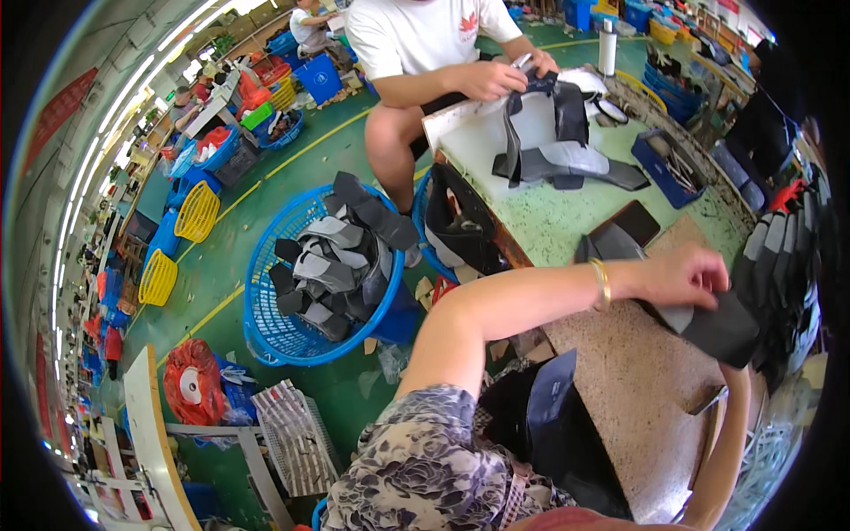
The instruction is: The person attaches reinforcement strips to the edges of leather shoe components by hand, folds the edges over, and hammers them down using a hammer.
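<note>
Head view: the left hand (686,276) has its fingers clenched on a dark cut piece (722,327) over the counter (620,380); the right hand's state cannot be told. Beside the crowded stack (784,265), it might snag and topple pieces.

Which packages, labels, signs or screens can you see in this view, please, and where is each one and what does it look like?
Red banner: high on the far left wall, long and slanted, too blurred to read.
Dark flat slab: lying on the green tabletop beyond the left hand, rectangular, possibly a screen; cannot tell.
Red bag: on the floor at lower left, rounded, with a white roll showing.
</note>
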`<state>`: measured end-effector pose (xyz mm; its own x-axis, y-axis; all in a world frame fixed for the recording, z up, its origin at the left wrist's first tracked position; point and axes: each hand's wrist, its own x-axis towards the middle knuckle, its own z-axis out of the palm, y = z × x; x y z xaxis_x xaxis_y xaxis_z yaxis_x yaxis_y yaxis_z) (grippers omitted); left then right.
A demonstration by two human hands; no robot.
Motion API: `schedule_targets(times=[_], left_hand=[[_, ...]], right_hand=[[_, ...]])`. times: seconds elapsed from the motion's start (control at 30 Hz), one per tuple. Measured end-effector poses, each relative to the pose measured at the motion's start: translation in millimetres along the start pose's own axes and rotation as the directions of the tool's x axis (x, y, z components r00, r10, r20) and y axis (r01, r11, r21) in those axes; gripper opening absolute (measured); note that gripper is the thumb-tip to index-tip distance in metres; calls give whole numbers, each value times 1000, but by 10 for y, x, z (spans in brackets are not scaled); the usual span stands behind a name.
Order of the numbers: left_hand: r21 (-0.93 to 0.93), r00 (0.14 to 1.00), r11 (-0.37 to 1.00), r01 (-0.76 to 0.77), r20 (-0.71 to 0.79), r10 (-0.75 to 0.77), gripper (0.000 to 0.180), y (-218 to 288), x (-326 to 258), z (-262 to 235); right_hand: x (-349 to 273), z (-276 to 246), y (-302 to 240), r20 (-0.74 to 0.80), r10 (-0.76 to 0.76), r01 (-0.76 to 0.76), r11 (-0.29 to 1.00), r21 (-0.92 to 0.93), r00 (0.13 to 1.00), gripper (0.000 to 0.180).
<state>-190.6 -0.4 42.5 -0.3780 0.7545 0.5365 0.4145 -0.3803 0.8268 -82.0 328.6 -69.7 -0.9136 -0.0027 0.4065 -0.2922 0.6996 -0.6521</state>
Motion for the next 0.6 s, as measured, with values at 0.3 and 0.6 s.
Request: schedule_targets(times=[0.3, 0.6], left_hand=[[332, 879, 939, -87, -417, 229, 34, 1789, -579, -1438], [149, 752, 926, -347, -545, 370, 44, 2642, -634, -1484]], right_hand=[[269, 449, -971, 152, 167, -21, 738, -675, 974, 15], [214, 601, -908, 78, 68, 15, 651, -759, 995, 17]])
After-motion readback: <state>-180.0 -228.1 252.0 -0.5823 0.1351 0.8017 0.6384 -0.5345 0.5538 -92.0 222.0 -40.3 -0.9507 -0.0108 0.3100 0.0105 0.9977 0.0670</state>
